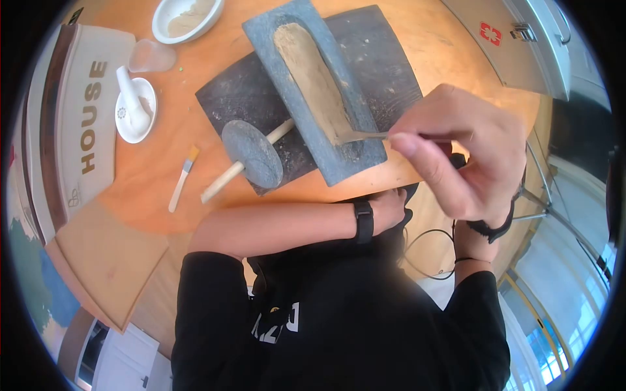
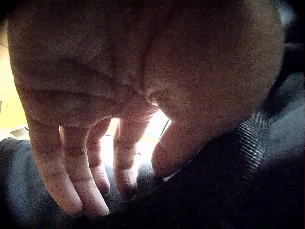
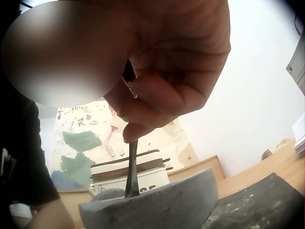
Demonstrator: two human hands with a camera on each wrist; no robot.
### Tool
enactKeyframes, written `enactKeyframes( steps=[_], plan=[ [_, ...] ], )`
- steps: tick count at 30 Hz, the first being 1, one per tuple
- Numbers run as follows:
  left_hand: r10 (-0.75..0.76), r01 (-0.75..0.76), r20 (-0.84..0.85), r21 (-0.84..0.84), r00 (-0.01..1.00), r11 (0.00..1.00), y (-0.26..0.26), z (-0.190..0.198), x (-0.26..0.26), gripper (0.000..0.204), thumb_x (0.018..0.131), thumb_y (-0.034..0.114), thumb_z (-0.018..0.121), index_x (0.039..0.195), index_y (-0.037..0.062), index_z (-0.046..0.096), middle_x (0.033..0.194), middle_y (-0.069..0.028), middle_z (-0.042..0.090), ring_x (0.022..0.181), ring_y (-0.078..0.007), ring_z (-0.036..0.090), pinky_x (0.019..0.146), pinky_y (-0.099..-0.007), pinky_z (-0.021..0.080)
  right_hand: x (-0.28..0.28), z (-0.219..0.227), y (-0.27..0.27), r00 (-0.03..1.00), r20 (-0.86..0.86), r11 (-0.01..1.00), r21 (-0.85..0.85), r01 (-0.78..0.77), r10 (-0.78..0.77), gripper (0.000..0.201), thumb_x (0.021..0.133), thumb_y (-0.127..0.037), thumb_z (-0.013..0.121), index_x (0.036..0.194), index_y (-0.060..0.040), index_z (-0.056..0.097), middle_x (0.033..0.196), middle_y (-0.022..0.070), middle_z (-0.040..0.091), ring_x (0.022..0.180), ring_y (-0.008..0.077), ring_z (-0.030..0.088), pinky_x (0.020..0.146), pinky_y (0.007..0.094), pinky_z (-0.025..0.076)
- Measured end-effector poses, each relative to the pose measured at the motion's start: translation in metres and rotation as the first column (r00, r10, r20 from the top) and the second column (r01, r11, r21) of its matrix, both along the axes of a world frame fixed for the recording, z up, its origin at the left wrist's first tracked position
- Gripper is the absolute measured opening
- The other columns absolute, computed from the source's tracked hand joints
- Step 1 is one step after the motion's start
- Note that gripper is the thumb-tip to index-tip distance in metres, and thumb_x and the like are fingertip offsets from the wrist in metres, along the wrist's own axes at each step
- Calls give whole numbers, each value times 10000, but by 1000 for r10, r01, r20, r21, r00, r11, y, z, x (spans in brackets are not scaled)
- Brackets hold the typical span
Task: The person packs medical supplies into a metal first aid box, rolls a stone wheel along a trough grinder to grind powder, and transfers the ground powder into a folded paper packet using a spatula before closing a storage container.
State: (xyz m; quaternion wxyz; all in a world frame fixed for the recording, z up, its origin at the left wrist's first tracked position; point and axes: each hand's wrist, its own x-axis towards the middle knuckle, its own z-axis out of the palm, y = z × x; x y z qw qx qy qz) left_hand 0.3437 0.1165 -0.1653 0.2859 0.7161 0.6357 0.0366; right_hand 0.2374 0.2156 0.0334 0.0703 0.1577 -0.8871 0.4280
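Note:
In the head view my right hand (image 1: 466, 146) pinches a slim metal utensil (image 1: 362, 135) between thumb and fingers. Its flattened far end reaches into brown powder (image 1: 316, 75) near the close end of a long grey stone trough (image 1: 267, 42). From the right wrist view, the utensil (image 3: 132, 169) points down behind the trough's wall (image 3: 157, 205); its tip is hidden there. My left hand (image 1: 389, 208) lies across the body at the table's front edge, over dark fabric. Its fingers (image 2: 71, 157) hang loosely bent in the left wrist view, holding nothing.
A stone wheel (image 1: 251, 153) with wooden handles leans beside the trough on a dark mat (image 1: 228, 91). Leftward are a brush (image 1: 184, 179), a mortar dish with pestle (image 1: 134, 107), a clear cup (image 1: 152, 56), a white bowl (image 1: 215, 19) and a HOUSE box (image 1: 98, 58). A metal case (image 1: 515, 45) stands right.

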Motion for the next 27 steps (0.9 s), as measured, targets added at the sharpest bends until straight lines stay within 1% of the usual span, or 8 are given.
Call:
enactKeyframes(
  steps=[2, 4, 7, 10, 15, 17, 20, 27],
  plan=[
    [7, -7, 20, 10, 1000, 1000, -6, -1, -1, 322, 814, 142, 640, 1098, 26, 737, 1169, -170, 634, 1070, -337, 618, 908, -471, 478, -3, -5, -2, 1000, 12, 1000, 3, 17, -17, 38, 808, 15, 702, 822, 18, 667, 765, 115, 687, 639, 189, 644, 543, 257, 473],
    [15, -16, 42, 18, 999, 1000, -8, -2, 3, 321, 814, 141, 640, 1098, 27, 738, 1168, -170, 634, 1070, -337, 618, 908, -471, 478, -7, -11, -1, 997, -75, 998, 60, 29, -24, 50, 807, 7, 706, 845, 19, 675, 769, 116, 690, 641, 191, 647, 555, 256, 479],
    [34, -35, 62, 23, 998, 999, -9, -5, 0, 320, 814, 141, 640, 1096, 27, 738, 1166, -169, 635, 1069, -336, 618, 908, -470, 478, -14, -20, -4, 992, -115, 996, 75, 52, -44, 90, 794, 6, 710, 876, 22, 679, 768, 119, 688, 641, 196, 645, 563, 259, 487],
    [46, -49, 76, 33, 996, 998, -7, -4, 2, 319, 814, 140, 640, 1095, 27, 738, 1165, -169, 635, 1069, -335, 618, 908, -469, 478, -8, -8, -10, 987, -156, 990, 122, 66, -47, 102, 778, 12, 710, 871, 14, 668, 776, 126, 686, 627, 205, 637, 551, 266, 485],
    [68, -72, 88, 52, 994, 996, -5, -9, 1, 317, 814, 139, 639, 1093, 28, 739, 1162, -168, 636, 1068, -334, 619, 908, -467, 478, 19, 7, -26, 991, -119, 979, 184, 89, -68, 118, 746, 32, 700, 847, 0, 648, 755, 117, 671, 598, 217, 626, 521, 282, 475],
    [68, -74, 92, 60, 993, 995, -3, -8, 3, 316, 814, 139, 639, 1093, 28, 739, 1161, -168, 637, 1067, -334, 619, 908, -467, 478, 23, 5, -32, 986, -139, 966, 226, 126, -96, 156, 715, 61, 700, 848, -4, 649, 729, 110, 653, 584, 211, 623, 513, 284, 475],
    [67, -75, 95, 75, 993, 994, -6, -8, 5, 315, 814, 139, 639, 1091, 28, 740, 1160, -167, 637, 1067, -333, 619, 908, -466, 478, 19, 6, -35, 984, -136, 955, 256, 151, -119, 171, 713, 84, 701, 853, -1, 651, 741, 120, 660, 589, 214, 629, 523, 278, 482],
    [88, -99, 110, 92, 990, 991, -6, -11, 7, 313, 814, 137, 638, 1089, 29, 741, 1156, -166, 638, 1065, -332, 619, 907, -464, 479, 5, -3, -34, 979, -111, 945, 261, 195, -171, 134, 768, 99, 675, 869, 13, 654, 773, 125, 685, 656, 222, 657, 584, 267, 506]
  ],
)
